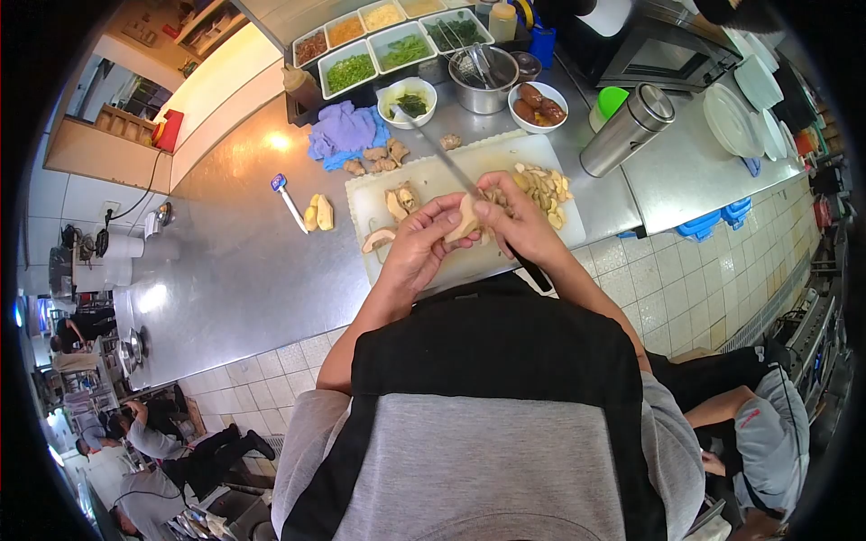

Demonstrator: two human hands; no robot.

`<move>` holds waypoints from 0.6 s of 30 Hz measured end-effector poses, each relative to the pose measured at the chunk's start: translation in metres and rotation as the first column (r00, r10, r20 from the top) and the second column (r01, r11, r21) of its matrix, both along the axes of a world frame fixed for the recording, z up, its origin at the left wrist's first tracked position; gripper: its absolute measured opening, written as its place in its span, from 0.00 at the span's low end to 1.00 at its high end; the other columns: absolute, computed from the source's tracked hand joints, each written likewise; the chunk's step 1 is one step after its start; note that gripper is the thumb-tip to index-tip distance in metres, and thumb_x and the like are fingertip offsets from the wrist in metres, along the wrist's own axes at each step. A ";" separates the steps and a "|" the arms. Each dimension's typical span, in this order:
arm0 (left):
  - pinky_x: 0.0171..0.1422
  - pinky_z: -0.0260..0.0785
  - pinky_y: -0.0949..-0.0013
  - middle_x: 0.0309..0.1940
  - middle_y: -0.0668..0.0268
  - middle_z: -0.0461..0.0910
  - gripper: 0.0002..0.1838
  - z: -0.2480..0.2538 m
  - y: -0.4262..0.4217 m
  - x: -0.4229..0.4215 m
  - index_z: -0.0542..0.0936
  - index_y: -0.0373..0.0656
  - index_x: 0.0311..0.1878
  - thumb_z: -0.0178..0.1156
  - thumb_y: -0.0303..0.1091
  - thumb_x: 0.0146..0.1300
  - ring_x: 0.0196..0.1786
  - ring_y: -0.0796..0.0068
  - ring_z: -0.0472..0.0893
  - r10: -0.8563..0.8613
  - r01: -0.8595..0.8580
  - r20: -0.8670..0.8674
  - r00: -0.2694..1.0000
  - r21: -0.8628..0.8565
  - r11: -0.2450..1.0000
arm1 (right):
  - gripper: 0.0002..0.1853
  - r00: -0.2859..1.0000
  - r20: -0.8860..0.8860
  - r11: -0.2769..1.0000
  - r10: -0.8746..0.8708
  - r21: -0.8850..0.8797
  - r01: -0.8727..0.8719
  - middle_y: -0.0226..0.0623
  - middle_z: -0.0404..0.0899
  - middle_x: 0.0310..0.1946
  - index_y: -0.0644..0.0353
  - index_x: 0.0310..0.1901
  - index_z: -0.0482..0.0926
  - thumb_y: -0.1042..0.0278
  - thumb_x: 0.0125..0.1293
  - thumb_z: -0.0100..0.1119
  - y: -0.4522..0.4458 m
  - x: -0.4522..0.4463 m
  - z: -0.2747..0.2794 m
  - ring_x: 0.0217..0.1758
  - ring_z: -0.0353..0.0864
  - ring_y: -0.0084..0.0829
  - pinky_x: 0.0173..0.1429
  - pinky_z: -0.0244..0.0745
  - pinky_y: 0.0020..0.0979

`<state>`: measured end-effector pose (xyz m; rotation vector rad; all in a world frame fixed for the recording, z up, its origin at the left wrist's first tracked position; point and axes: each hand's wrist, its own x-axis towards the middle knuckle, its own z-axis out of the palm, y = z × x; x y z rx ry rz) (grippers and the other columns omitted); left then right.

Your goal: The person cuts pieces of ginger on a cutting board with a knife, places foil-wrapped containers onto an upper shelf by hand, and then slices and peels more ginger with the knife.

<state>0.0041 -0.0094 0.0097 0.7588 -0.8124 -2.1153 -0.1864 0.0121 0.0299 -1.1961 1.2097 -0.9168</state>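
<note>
My left hand (423, 243) is closed on a pale piece of ginger (465, 219) above the white cutting board (368, 200). My right hand (519, 219) holds a knife (442, 155); its blade points up and left, and its black handle comes out below the hand. Fingers of both hands meet at the ginger. Cut ginger pieces (550, 194) lie heaped at the board's right side. Other ginger pieces (400, 200) lie at its left. Knobbly unpeeled ginger (383, 158) sits by the board's upper left edge. A peeler (289, 203) lies beside peeled ginger (318, 213) on the steel counter (234, 270).
Behind the board are a purple cloth (341, 129), a white bowl (424, 97), a metal pot (487, 90) and a bowl of brown items (538, 108). A steel flask (629, 129) stands right. A co-worker (767, 424) is at the lower right; others are at the lower left.
</note>
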 end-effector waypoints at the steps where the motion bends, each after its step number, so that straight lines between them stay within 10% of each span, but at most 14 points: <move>1: 0.48 0.78 0.69 0.48 0.58 0.79 0.18 -0.004 -0.002 0.000 0.70 0.36 0.59 0.52 0.30 0.69 0.44 0.67 0.83 -0.001 0.002 -0.066 0.998 0.025 1.000 | 0.23 0.999 0.046 0.999 -0.004 0.048 0.002 0.39 0.77 0.27 0.54 0.51 0.65 0.49 0.64 0.60 -0.001 -0.003 -0.003 0.31 0.79 0.34 0.40 0.73 0.33; 4: 0.52 0.77 0.67 0.50 0.57 0.78 0.18 -0.003 -0.003 -0.001 0.68 0.37 0.62 0.50 0.29 0.70 0.48 0.66 0.82 0.062 -0.038 -0.210 0.976 0.117 0.992 | 0.25 0.997 0.082 0.993 -0.006 0.121 -0.004 0.38 0.75 0.28 0.54 0.54 0.65 0.48 0.64 0.60 0.000 -0.011 -0.005 0.30 0.77 0.33 0.38 0.73 0.32; 10: 0.56 0.75 0.67 0.52 0.55 0.77 0.20 0.001 0.000 -0.010 0.65 0.34 0.64 0.47 0.30 0.71 0.51 0.69 0.80 0.208 -0.177 -0.184 0.961 0.171 0.969 | 0.38 0.921 -0.389 0.901 0.006 -0.397 -0.173 0.48 0.78 0.44 0.52 0.67 0.58 0.47 0.59 0.63 0.016 0.007 -0.002 0.45 0.80 0.45 0.47 0.75 0.40; 18: 0.51 0.76 0.71 0.46 0.61 0.79 0.15 -0.005 0.004 -0.004 0.71 0.34 0.56 0.52 0.27 0.68 0.48 0.72 0.80 0.173 -0.160 -0.136 0.975 0.101 0.982 | 0.38 0.828 -0.561 0.924 -0.014 -0.323 -0.204 0.50 0.78 0.49 0.50 0.66 0.59 0.47 0.58 0.64 0.016 0.007 0.004 0.45 0.81 0.50 0.50 0.74 0.45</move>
